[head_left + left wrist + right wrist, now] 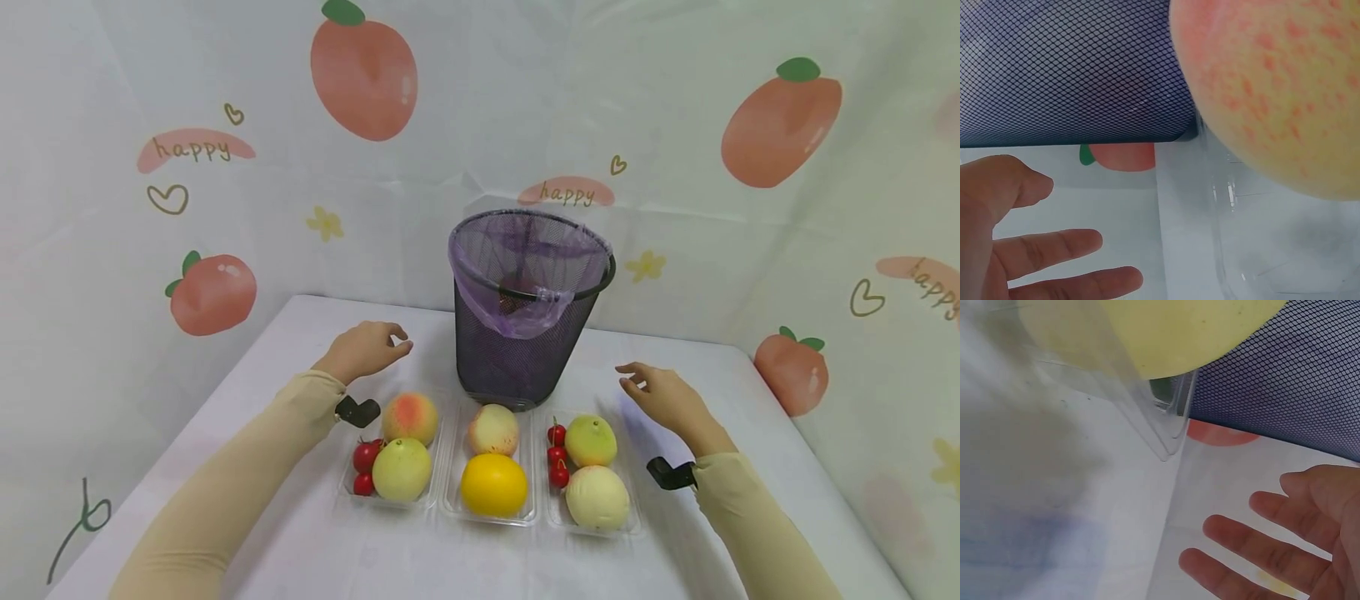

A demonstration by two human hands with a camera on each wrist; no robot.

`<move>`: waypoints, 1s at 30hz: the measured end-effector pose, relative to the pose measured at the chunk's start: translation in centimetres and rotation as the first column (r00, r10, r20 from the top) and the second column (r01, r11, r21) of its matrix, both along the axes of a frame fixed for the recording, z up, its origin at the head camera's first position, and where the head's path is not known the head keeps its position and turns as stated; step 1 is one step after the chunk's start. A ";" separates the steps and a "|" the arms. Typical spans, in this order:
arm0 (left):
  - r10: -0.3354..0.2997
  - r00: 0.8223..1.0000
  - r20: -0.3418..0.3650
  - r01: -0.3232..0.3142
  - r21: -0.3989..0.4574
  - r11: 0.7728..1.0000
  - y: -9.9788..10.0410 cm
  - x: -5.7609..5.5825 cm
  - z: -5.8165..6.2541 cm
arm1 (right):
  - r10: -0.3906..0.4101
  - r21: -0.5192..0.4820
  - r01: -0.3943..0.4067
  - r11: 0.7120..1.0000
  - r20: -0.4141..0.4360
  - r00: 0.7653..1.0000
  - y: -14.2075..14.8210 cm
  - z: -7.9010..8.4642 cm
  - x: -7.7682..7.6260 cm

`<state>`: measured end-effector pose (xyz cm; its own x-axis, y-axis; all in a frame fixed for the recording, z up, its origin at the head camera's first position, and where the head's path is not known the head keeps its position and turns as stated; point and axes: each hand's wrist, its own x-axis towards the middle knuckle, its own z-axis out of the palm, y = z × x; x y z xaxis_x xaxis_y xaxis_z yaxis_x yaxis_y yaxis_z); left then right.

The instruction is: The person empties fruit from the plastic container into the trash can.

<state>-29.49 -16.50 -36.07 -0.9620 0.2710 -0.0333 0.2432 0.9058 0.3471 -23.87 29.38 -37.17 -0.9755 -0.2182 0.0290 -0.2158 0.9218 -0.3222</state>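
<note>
My left hand (369, 348) hovers left of a black mesh bin (495, 358), its fingers loosely bent and holding nothing. On the bin's other side my right hand (660, 400) is likewise empty, fingers relaxed and spread in the right wrist view. A purple bag (517, 321) lines the bin; something dark reddish shows dimly inside. Three clear plastic trays stand in front. The left tray (347, 493) holds a peach (410, 418), a green-yellow fruit (402, 470) and small red fruits (366, 457). In the middle tray (489, 520) are a pale peach (493, 431) and a yellow fruit (494, 485).
The right tray (633, 527) contains a yellow-green fruit (591, 441), a cream-coloured fruit (597, 497) and red cherries (557, 456). Everything stands on a white table (360, 558). Behind it hangs a white printed cloth (247, 75) with fruit pictures.
</note>
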 end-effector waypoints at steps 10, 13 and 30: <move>-0.011 1.000 -0.015 0.012 0.055 0.998 -0.7 -0.3 1.1 | -0.053 -0.051 0.052 0.997 -0.010 0.999 0.6 -0.8 1.8; -0.010 1.000 -0.015 0.012 0.108 0.994 -0.7 -0.3 1.7 | -0.072 -0.101 0.073 0.992 0.014 0.997 0.8 -1.1 2.3; -0.007 0.999 0.039 -0.020 0.650 0.760 2.2 -0.2 10.4 | 0.009 -0.501 0.203 0.842 0.388 0.922 1.7 -2.0 5.1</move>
